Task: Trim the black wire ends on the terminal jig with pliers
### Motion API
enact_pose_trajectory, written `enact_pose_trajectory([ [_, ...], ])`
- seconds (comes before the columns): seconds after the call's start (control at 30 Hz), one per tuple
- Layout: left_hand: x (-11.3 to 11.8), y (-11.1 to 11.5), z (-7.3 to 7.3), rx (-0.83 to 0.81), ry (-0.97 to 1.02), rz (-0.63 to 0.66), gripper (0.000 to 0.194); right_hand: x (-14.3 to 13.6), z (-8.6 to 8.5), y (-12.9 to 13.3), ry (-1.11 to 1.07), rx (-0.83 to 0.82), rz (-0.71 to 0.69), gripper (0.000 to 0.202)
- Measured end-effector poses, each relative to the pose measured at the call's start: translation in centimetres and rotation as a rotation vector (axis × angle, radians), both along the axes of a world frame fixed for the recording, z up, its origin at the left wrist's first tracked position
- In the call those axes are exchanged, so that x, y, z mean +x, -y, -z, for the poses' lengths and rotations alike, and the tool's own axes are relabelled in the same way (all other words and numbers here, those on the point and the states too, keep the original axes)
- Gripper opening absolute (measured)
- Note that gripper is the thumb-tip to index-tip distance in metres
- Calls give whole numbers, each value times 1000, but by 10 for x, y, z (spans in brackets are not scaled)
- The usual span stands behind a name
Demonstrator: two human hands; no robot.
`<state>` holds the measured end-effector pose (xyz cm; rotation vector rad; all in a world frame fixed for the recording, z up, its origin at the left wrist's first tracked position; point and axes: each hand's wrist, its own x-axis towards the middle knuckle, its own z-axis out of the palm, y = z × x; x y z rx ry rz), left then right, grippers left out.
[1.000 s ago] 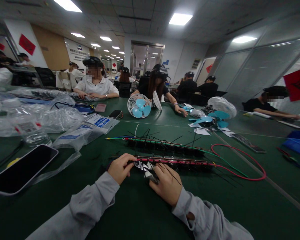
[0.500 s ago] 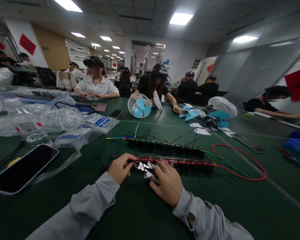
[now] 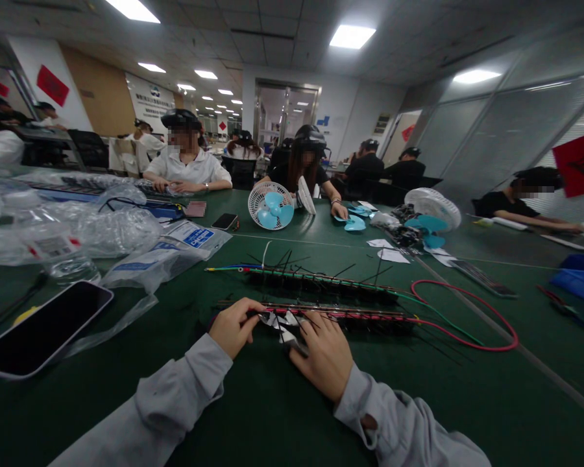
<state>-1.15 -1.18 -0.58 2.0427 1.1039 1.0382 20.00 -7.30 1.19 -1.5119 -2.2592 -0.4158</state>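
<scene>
In the head view, my left hand (image 3: 235, 326) is pinched, thumb against fingertips, at the left end of a crumpled, shiny white-and-silver piece (image 3: 287, 336), whose kind I cannot make out. My right hand (image 3: 325, 357) is curled over that piece's right side, its fingertips reaching the nearer wire bundle (image 3: 370, 316). Red wire runs along this bundle, and thin black zip-tie tails stick out. Just behind lies a second wire bundle (image 3: 321, 280) with green and blue wires and more black tails. A white tie (image 3: 267, 253) stands up at its left.
Left are a black-screened phone (image 3: 46, 329), a water bottle (image 3: 63, 250) and plastic bags (image 3: 175, 250). A red wire loop (image 3: 514, 337) extends right. Across the table, a co-worker's hand (image 3: 339, 211) is beside blue fan blades (image 3: 354, 224) and a small fan (image 3: 271, 206).
My hands stay nearly in place; the shiny piece between them has shifted slightly and reflects differently. Across the table, the co-worker's hand and the blue fan blades have moved left.
</scene>
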Motion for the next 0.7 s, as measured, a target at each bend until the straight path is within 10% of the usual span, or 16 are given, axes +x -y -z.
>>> enact_pose_trajectory([
  [0.7,0,-3,6,21,26,21,20,0,1,-2,6,52,-19,22],
])
